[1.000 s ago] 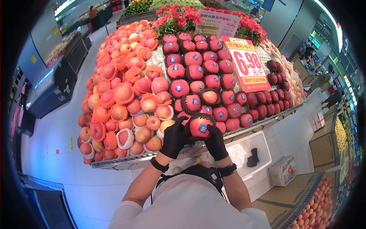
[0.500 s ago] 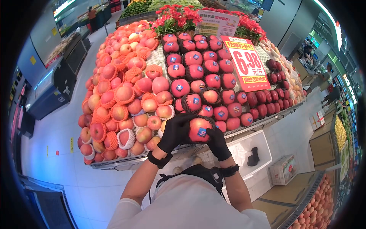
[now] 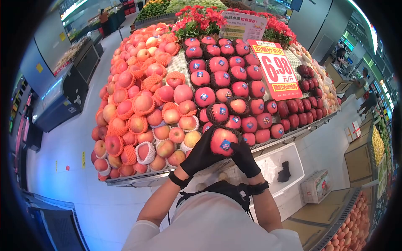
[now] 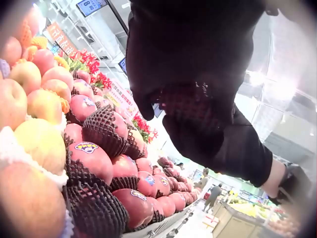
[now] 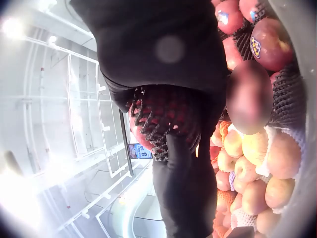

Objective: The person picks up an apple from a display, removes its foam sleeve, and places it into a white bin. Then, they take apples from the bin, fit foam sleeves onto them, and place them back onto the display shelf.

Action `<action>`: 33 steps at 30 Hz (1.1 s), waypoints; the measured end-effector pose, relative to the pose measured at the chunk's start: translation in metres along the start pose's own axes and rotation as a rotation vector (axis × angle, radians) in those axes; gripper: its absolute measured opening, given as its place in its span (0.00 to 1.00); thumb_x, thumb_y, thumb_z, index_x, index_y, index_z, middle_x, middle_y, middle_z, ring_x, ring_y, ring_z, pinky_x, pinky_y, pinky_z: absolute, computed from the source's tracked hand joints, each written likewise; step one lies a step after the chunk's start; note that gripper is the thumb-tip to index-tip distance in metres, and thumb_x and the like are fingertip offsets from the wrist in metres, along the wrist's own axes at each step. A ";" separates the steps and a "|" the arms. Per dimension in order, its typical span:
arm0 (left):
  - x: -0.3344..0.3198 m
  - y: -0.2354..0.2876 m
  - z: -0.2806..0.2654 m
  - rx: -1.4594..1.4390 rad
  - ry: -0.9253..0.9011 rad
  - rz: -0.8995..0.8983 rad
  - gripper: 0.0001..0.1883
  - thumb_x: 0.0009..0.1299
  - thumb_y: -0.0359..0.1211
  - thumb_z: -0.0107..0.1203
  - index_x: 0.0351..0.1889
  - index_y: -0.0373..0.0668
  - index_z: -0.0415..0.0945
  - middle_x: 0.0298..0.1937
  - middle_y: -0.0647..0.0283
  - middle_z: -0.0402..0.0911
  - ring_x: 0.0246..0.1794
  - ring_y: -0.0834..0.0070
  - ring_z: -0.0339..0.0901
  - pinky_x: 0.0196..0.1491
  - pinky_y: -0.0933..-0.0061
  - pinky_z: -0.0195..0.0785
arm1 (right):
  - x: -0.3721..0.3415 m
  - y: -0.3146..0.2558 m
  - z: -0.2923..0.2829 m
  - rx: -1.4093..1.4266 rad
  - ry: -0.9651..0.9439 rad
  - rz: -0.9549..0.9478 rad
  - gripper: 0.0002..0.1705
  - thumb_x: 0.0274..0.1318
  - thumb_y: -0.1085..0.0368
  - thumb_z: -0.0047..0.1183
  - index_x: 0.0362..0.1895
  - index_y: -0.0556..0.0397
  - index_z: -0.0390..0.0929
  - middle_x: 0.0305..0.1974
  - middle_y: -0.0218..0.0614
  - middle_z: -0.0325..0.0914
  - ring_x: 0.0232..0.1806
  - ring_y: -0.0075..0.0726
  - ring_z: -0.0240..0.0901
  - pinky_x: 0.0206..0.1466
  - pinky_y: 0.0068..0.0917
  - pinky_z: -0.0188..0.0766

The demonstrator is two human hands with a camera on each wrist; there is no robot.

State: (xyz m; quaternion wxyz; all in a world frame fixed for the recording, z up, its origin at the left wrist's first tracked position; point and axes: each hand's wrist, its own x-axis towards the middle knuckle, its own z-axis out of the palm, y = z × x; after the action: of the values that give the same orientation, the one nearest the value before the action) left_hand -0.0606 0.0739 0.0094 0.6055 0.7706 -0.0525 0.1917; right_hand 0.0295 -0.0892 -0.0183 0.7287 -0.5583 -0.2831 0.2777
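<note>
In the head view, a red apple (image 3: 218,147) with a blue sticker sits between my black-gloved hands, over the front edge of the stand. A black foam net (image 5: 157,126) wraps it, seen from beneath in the right wrist view. My left hand (image 3: 200,158) grips the apple from the left, its fingers partly hidden behind it. On the other side, my right hand (image 3: 246,160) holds it with the thumb near the sticker. Just beyond are rows of stickered red apples (image 3: 204,96), many in black nets.
Loose apples (image 3: 142,104), some in orange or white nets, are heaped on the left. A red price sign (image 3: 276,71) stands among the fruit, with red flowers (image 3: 199,19) behind. Below right are a white bin (image 3: 293,165) holding a dark object and a carton (image 3: 316,186).
The apple has turned a little in my hands, its sticker now lower on the side facing me. My right hand has shifted slightly down and outward. The whole head view has swung slightly.
</note>
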 end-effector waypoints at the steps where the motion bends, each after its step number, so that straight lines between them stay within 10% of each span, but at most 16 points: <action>1: 0.001 0.003 -0.003 0.051 -0.001 0.011 0.45 0.53 0.30 0.75 0.67 0.41 0.59 0.63 0.58 0.70 0.63 0.69 0.70 0.64 0.65 0.66 | 0.001 -0.007 0.002 0.026 0.010 0.055 0.30 0.62 0.64 0.54 0.66 0.59 0.65 0.57 0.37 0.74 0.59 0.31 0.70 0.63 0.33 0.69; 7: -0.008 0.003 -0.021 -0.030 -0.161 -0.083 0.58 0.46 0.35 0.80 0.73 0.38 0.52 0.69 0.55 0.65 0.67 0.65 0.66 0.67 0.64 0.63 | -0.001 -0.001 -0.003 0.145 0.067 0.128 0.26 0.60 0.67 0.56 0.63 0.58 0.70 0.56 0.38 0.76 0.57 0.34 0.73 0.62 0.34 0.70; 10: -0.012 -0.007 -0.015 0.135 0.001 0.074 0.62 0.43 0.35 0.81 0.74 0.38 0.50 0.71 0.54 0.62 0.69 0.61 0.64 0.70 0.62 0.59 | -0.003 0.030 -0.029 -0.725 -0.039 -0.258 0.20 0.61 0.69 0.54 0.58 0.57 0.74 0.53 0.42 0.77 0.55 0.39 0.75 0.59 0.35 0.72; 13: -0.011 -0.004 -0.014 0.227 0.004 0.107 0.61 0.43 0.35 0.81 0.74 0.37 0.51 0.70 0.54 0.64 0.70 0.59 0.64 0.72 0.61 0.55 | -0.002 0.055 -0.034 -0.479 0.033 -0.121 0.16 0.61 0.70 0.53 0.53 0.56 0.77 0.51 0.47 0.78 0.53 0.42 0.76 0.57 0.36 0.73; 16: -0.014 -0.015 -0.016 0.159 -0.122 0.040 0.57 0.45 0.34 0.80 0.72 0.38 0.54 0.68 0.54 0.67 0.69 0.61 0.66 0.71 0.61 0.59 | -0.006 0.030 -0.029 -0.905 -0.126 -0.244 0.25 0.57 0.64 0.59 0.59 0.57 0.71 0.55 0.38 0.74 0.57 0.35 0.72 0.60 0.36 0.72; 19: -0.016 -0.016 -0.019 0.148 -0.145 0.056 0.53 0.47 0.34 0.79 0.70 0.39 0.58 0.65 0.54 0.70 0.67 0.63 0.67 0.68 0.62 0.62 | -0.006 0.005 -0.007 0.032 -0.022 0.197 0.30 0.57 0.64 0.58 0.64 0.55 0.67 0.57 0.37 0.72 0.59 0.36 0.71 0.61 0.36 0.72; 33: -0.024 -0.010 -0.003 -0.032 -0.018 0.043 0.44 0.49 0.32 0.77 0.65 0.41 0.65 0.61 0.58 0.73 0.62 0.68 0.71 0.66 0.65 0.64 | -0.012 0.011 -0.007 -0.226 -0.023 -0.034 0.24 0.74 0.57 0.40 0.65 0.58 0.70 0.58 0.33 0.74 0.59 0.25 0.69 0.65 0.29 0.65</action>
State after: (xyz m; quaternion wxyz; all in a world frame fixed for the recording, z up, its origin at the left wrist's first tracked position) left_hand -0.0806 0.0761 -0.0078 0.6128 0.7614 -0.0777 0.1967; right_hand 0.0255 -0.0994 -0.0316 0.6625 -0.6286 -0.3306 0.2381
